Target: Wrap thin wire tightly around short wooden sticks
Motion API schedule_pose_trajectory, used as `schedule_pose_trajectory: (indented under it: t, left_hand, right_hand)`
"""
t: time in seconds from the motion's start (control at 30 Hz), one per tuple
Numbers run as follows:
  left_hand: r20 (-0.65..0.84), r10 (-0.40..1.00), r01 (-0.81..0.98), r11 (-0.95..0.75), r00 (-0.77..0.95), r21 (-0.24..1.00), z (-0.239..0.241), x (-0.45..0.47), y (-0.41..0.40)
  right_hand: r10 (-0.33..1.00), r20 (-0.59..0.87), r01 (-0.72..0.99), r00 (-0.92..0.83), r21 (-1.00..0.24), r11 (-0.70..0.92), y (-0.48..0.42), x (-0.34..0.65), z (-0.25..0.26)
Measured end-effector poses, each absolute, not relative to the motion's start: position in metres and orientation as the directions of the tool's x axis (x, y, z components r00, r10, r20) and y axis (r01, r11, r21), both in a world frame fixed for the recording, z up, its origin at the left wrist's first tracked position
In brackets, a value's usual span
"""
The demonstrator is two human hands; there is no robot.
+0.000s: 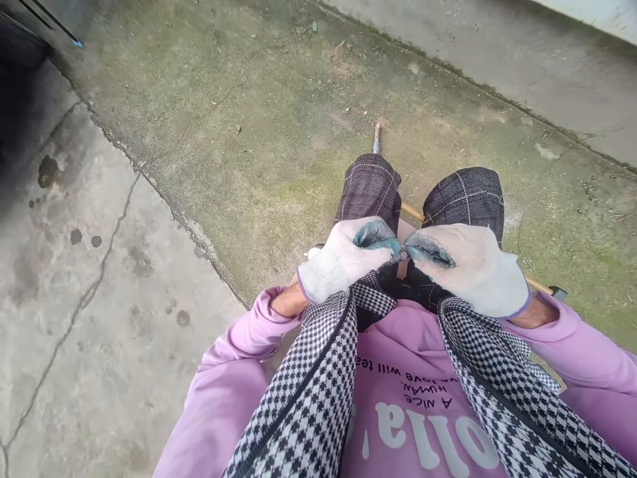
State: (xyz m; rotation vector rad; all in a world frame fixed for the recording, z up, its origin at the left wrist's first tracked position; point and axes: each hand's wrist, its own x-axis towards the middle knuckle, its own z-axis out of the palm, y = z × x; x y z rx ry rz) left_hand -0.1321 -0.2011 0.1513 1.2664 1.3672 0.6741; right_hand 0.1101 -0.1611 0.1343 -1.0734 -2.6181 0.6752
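Observation:
Both my hands wear white knit gloves with worn blue-green coated fingers, and they meet above my lap. My left hand (pixel 355 255) is closed, its thumb and fingers pinching the lower front edge of a black-and-white houndstooth vest (pixel 311 372). A narrow end of dark checked cloth sticks out at its fingertips. Fingertips pressed together, my right hand (pixel 460 262) is closed right beside that end. Whatever it pinches is too small to make out. The vest hangs unfastened over a pink top (pixel 398 358) with white and black lettering.
Dark plaid trousers (pixel 371 189) cover my bent knees. A wooden-handled tool (pixel 540 285) with a dark end lies under my right side. Beyond my left knee a thin stick (pixel 377 136) points outward. Mossy concrete (pixel 259 133) meets cracked grey paving (pixel 114 318) at left; a wall base (pixel 478 46) runs behind.

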Motion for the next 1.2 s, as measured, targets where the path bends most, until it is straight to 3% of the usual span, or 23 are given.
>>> schedule_pose_trajectory:
  t: [0.17, 0.27, 0.4, 0.5, 0.67, 0.83, 0.97, 1.07, 1.2]
  left_hand:
    - [-0.287, 0.952, 0.238, 0.256, 0.107, 0.937, 0.164, -0.124, -0.211]
    - [-0.316, 0.946, 0.087, 0.31, 0.074, 0.947, 0.161, -0.118, -0.215]
    - [-0.414, 0.903, -0.182, 0.428, 0.112, 0.885, 0.143, -0.117, -0.215]
    - [-0.444, 0.882, -0.253, 0.471, 0.16, 0.845, 0.133, -0.12, -0.215]
    - [-0.352, 0.913, -0.333, 0.404, 0.205, 0.852, 0.131, -0.125, -0.214]
    - [-0.334, 0.936, -0.156, 0.349, 0.116, 0.924, 0.144, -0.125, -0.207]
    - [-0.228, 0.966, 0.132, 0.212, 0.123, 0.968, 0.147, -0.135, -0.203]
    - [-0.165, 0.969, 0.413, 0.077, 0.183, 0.908, 0.139, -0.148, -0.202]
    - [-0.03, 0.935, 0.654, -0.224, 0.353, 0.722, 0.128, -0.163, -0.197]
  right_hand:
    - [0.778, 0.042, 0.695, -0.626, -0.422, 0.582, -0.165, 0.097, 0.135]
    - [0.85, 0.081, 0.678, -0.52, -0.566, 0.469, -0.168, 0.091, 0.139]
    - [0.919, 0.009, 0.561, -0.394, -0.79, 0.248, -0.173, 0.088, 0.142]
    - [0.926, -0.036, 0.477, -0.377, -0.864, 0.16, -0.174, 0.089, 0.141]
    - [0.918, -0.05, 0.4, -0.394, -0.908, 0.122, -0.171, 0.088, 0.14]
    - [0.912, -0.132, 0.345, -0.388, -0.939, 0.011, -0.162, 0.081, 0.143]
    - [0.858, -0.249, 0.257, -0.45, -0.956, -0.142, -0.142, 0.076, 0.144]
    - [0.77, -0.313, 0.257, -0.556, -0.946, -0.199, -0.123, 0.075, 0.142]
    - [0.583, -0.531, 0.395, -0.615, -0.847, -0.355, -0.109, 0.077, 0.134]
